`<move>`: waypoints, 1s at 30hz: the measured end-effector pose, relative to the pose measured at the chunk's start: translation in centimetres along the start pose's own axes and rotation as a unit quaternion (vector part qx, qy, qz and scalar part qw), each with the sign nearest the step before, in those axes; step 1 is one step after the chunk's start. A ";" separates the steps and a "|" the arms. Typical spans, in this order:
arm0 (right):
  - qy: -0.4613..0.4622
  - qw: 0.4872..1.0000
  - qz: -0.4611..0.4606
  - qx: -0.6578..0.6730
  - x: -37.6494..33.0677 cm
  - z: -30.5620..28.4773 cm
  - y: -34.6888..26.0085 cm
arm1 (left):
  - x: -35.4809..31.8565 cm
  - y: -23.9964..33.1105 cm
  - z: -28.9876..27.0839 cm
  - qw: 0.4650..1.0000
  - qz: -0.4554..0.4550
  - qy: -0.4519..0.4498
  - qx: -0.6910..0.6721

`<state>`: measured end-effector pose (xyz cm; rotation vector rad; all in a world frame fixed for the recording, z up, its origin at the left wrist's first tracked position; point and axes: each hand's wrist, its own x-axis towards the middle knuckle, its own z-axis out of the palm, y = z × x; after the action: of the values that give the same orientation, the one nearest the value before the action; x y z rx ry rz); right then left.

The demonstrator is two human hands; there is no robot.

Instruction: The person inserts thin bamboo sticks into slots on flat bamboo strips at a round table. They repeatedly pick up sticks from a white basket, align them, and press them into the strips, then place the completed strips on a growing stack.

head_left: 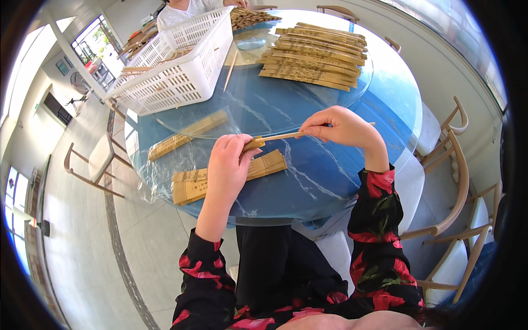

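My left hand (226, 165) is closed on a gold-brown paper sleeve (254, 144), its end poking out past the thumb. From the right, my right hand (342, 131) pinches a pale wooden chopstick (283, 136), whose left end meets the sleeve's mouth. Whether it is one stick or a pair I cannot tell. Its other end shows beyond my right wrist. Below my left hand, partly covered by it, lies a spread of flat paper sleeves (267, 167). Farther off, another bundle of sleeves (187, 135) lies in clear plastic wrap.
A white slotted basket (181, 82) with wooden sticks stands at the far left of the round glass-topped table (324, 181). One loose stick (230, 70) lies beside it. A big pile of sleeves (313, 58) sits far right. Across the table is another person (187, 12). Chairs (454, 187) surround the table.
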<state>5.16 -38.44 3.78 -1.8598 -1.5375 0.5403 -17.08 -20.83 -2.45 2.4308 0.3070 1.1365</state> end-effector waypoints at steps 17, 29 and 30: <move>-0.028 0.999 0.006 -0.016 0.4 1.1 -0.9 | 0.2 0.8 -0.2 0.998 0.047 -0.046 0.013; 0.102 0.975 -0.154 -0.120 1.4 4.8 -1.2 | 0.4 0.2 0.0 0.995 0.078 -0.010 0.057; 0.114 0.973 -0.161 -0.122 1.3 5.1 -1.4 | 0.4 0.4 0.0 0.997 0.061 -0.009 0.037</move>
<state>1.00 -35.87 1.30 -1.7235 -1.7588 -0.0125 -16.84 -21.02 -1.99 2.5532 0.2006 1.1722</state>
